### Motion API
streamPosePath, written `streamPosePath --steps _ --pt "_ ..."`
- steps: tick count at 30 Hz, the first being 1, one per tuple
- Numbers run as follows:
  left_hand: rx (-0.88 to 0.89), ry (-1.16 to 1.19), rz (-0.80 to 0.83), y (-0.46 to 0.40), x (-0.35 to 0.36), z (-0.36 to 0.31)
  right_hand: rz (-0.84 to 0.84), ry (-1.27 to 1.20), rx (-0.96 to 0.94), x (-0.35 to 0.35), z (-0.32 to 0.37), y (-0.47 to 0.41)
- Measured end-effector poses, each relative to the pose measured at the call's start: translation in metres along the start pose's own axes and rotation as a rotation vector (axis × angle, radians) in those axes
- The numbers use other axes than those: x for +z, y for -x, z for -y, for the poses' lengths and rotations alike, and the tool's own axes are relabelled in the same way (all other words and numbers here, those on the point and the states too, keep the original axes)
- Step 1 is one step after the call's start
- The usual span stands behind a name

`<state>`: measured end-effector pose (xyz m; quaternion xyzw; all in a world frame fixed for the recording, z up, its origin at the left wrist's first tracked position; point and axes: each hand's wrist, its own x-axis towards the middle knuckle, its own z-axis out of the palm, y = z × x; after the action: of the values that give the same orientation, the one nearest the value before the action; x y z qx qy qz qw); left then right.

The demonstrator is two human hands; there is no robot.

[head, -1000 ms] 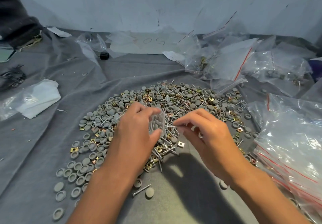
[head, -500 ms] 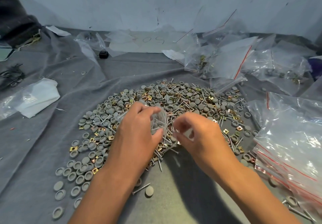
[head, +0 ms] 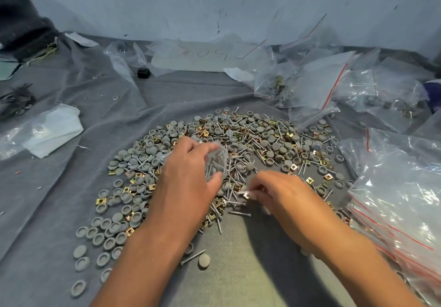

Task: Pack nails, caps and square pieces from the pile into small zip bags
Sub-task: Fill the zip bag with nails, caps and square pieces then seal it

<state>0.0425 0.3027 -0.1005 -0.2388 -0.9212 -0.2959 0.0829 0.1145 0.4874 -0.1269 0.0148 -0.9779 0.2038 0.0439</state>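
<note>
A wide pile (head: 257, 139) of grey round caps, silver nails and brass square pieces covers the grey cloth (head: 71, 211) in the middle. My left hand (head: 188, 182) grips a small clear zip bag (head: 218, 163) with several nails inside, just above the pile's near edge. My right hand (head: 281, 194) is low over the pile to the right of the bag, its fingertips pinching nails (head: 243, 193) at the cloth. A loose nail (head: 192, 257) and a cap (head: 204, 261) lie nearest to me.
A stack of empty red-striped zip bags (head: 401, 199) lies at the right edge. Filled and empty bags (head: 322, 87) crowd the back right. A folded white cloth in plastic (head: 47, 130) sits at the left, dark items (head: 21, 32) at the far left, a wall behind.
My right hand has dropped from the mouth of the bag down to the pile and closed its fingertips on nails. The left hand keeps holding the bag, almost still.
</note>
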Motion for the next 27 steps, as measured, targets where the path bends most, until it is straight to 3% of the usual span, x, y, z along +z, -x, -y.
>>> streamPosePath --steps 3,7,13,19,21,24,27 --pt "0.015 0.032 0.022 0.002 0.001 -0.001 -0.199 -0.281 0.022 -0.009 0.002 -0.004" --pt "0.056 0.019 0.029 0.002 0.005 -0.001 -0.468 -0.301 -0.117 -0.015 0.018 -0.011" --pt "0.074 0.023 0.02 0.002 0.01 -0.003 -0.456 -0.178 -0.222 0.001 0.033 -0.016" --pt "0.057 0.028 0.002 0.002 0.006 -0.003 -0.521 -0.381 -0.135 -0.004 0.028 -0.016" --pt "0.033 0.033 -0.019 0.002 0.004 -0.003 -0.43 -0.342 -0.081 -0.006 0.018 -0.015" --pt "-0.027 0.109 -0.142 -0.001 -0.003 -0.004 -0.083 -0.164 0.08 0.003 0.002 -0.011" --pt "-0.08 0.241 -0.335 -0.005 -0.013 -0.004 0.013 -0.068 0.113 0.016 -0.006 -0.007"
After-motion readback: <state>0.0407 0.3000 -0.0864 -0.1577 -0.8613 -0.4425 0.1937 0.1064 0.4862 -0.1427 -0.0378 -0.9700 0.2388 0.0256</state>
